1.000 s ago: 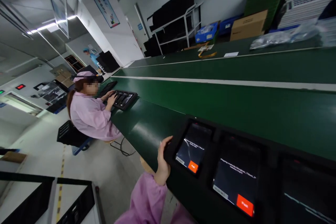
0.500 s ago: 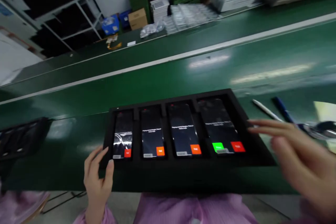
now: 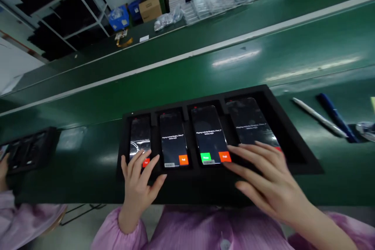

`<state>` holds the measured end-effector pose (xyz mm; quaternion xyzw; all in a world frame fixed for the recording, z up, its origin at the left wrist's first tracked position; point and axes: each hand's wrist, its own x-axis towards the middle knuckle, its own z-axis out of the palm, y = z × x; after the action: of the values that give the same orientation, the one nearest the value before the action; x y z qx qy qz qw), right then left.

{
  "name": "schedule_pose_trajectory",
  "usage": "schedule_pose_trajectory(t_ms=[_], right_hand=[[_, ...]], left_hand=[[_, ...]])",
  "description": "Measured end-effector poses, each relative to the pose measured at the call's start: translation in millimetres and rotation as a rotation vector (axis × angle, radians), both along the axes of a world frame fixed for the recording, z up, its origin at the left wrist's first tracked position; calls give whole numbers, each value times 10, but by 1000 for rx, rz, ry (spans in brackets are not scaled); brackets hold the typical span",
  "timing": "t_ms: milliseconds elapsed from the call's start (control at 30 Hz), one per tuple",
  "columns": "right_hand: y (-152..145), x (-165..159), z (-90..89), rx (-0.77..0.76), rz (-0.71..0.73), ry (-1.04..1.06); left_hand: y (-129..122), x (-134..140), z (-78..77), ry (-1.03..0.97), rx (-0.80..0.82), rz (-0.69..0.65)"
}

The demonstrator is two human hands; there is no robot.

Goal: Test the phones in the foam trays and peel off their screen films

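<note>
A black foam tray lies at the near edge of the green bench, with a lit smartphone in each of its slots. My left hand is spread over the lower end of the leftmost phone; whether the fingertips touch the glass is unclear. Beside it, a second phone shows white text and an orange Fail button. The third phone displays a green button and an orange Fail button. My right hand, fingers stretched, covers the bottom of the rightmost phone, its fingertips near the third phone's Fail button.
Right of the tray lie a white pen and a blue pen. At far left, a co-worker's hand is by another black tray. Plastic trays and a cardboard box stand across the bench.
My left hand has moved from the tray's left edge onto the leftmost phone. My right hand has come left over the rightmost phone. A green button now shows on the third phone.
</note>
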<state>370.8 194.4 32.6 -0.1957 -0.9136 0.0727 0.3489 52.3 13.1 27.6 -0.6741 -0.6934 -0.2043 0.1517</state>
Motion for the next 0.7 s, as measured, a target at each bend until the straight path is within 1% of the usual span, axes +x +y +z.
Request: schedule_pose_trajectory(t_ms=[100,200,300,400,467,700], right_hand=[[-63,-284,10,-2,90,-33],[-60,-394,-1,8,63,-56],[-36,-368,40,36,24,-103],[-1,-302,113,75,52,-21],[36,-277,132,64,39,20],[152,-270,1,8,-29,51]], left_hand=[[-60,-15,-25,-8,-21,14],[-66,-5,-19,-10,-34,-9],[-34,21,16,-10,-44,-21],[3,48,51,-16,-67,-20],[20,65,62,-22,-85,-12],[35,84,49,-12,-103,13]])
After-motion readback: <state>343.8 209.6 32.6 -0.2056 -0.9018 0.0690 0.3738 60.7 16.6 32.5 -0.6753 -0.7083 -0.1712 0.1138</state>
